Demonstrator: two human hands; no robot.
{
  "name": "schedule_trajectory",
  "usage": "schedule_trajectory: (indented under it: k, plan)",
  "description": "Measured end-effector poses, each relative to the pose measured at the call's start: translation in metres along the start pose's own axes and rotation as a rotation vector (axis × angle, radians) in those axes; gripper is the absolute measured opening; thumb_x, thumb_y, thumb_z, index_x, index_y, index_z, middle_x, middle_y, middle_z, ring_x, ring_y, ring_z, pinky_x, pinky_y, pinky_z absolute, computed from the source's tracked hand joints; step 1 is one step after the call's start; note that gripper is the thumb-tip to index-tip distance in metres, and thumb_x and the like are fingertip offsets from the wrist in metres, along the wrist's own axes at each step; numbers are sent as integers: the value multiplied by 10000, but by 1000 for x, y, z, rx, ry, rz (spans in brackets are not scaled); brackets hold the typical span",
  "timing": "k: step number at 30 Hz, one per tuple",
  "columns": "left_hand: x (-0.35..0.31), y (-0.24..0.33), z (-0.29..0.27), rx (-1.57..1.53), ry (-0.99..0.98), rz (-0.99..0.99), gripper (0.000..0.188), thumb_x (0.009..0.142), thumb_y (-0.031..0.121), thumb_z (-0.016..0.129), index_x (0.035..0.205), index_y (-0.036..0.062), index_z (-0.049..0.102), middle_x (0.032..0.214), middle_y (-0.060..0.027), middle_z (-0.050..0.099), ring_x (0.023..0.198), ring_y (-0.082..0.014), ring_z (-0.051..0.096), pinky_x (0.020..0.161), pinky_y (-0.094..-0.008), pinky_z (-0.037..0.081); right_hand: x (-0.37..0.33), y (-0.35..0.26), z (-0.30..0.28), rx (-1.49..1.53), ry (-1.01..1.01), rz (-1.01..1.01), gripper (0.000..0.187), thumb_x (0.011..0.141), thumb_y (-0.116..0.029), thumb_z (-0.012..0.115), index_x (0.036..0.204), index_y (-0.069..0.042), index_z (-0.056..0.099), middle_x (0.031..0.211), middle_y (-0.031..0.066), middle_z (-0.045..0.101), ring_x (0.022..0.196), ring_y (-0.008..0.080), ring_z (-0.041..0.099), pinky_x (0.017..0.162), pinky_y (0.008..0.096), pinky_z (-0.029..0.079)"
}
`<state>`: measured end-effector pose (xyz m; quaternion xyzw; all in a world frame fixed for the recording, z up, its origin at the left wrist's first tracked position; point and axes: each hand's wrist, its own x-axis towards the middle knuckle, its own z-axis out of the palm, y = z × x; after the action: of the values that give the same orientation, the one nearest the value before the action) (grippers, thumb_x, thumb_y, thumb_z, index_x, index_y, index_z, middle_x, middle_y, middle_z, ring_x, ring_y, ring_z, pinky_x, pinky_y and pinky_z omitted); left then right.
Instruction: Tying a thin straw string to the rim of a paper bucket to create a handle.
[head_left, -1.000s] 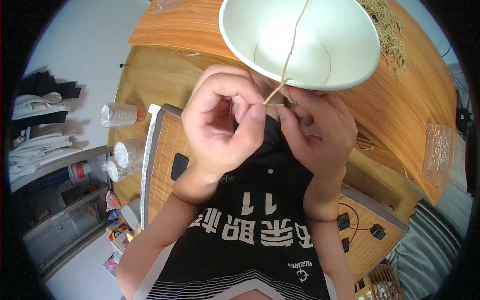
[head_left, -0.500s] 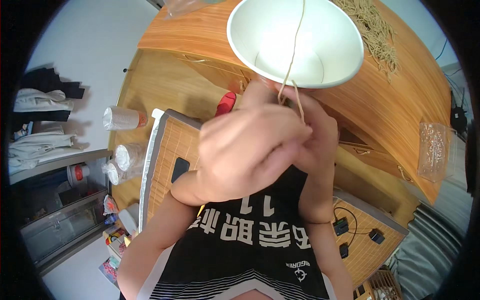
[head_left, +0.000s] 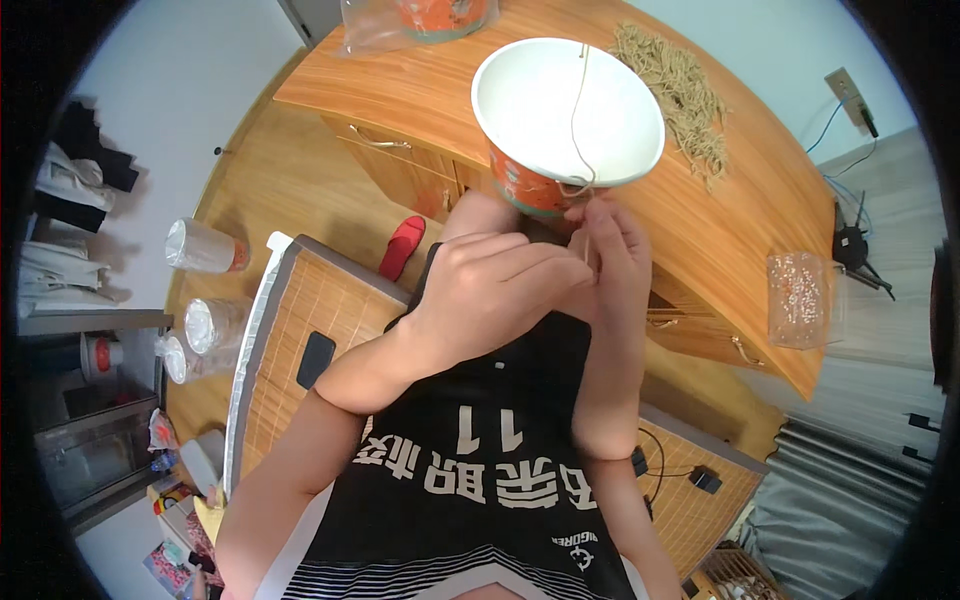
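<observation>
A large paper bucket (head_left: 520, 185), orange outside and white inside, is at the desk's near edge with its mouth tilted up toward me. A thin tan cord (head_left: 574, 128) runs from its far rim across the mouth to the near rim, where it loops. Just below that rim, my right hand (head_left: 618, 240) pinches the cord between thumb and fingers. My left hand (head_left: 490, 290) is closed beside it, fingertips meeting the right hand at the cord's end. The left fingertips are partly hidden, and what supports the bucket cannot be seen.
Many loose tan cords (head_left: 680, 100) lie heaped on the wooden desk (head_left: 400, 75), right of the bucket. A clear plastic box (head_left: 800, 300) with small beads sits at the desk's right end. Another orange bucket (head_left: 440, 18) in plastic stands far left. A phone (head_left: 316, 360) lies on the mat.
The view has shifted, so the whole bucket and its orange side now show. My left hand, blurred before, is steadier and still meets the right at the cord.
</observation>
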<state>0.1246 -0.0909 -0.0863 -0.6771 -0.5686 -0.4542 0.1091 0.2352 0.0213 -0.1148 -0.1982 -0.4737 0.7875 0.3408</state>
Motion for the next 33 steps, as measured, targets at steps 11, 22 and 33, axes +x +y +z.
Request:
schedule_trajectory:
  k: [11,22,33]
  plan:
    - [36,-25,-25,235,160,-99,301,657,315,810,855,120,696,979,0,627,1035,-201,534,906,-386,362,0,-8,8,-206,-18,17,221,987,-185,484,909,-12,597,602,-33,457,498,36,359,457,200,251]
    - [58,-29,-16,115,-137,-193,224,693,265,780,840,116,698,875,-2,645,935,-200,569,932,-387,343,3,-11,-16,-624,-11,-8,162,964,-94,521,1034,23,607,732,-11,558,590,36,449,521,186,342]
    - [90,-36,0,-88,-214,-281,99,760,109,709,851,85,676,809,-39,659,839,-223,613,890,-325,382,21,-81,-21,-977,105,-288,130,889,-115,626,977,-24,654,776,56,644,680,131,587,609,233,446]
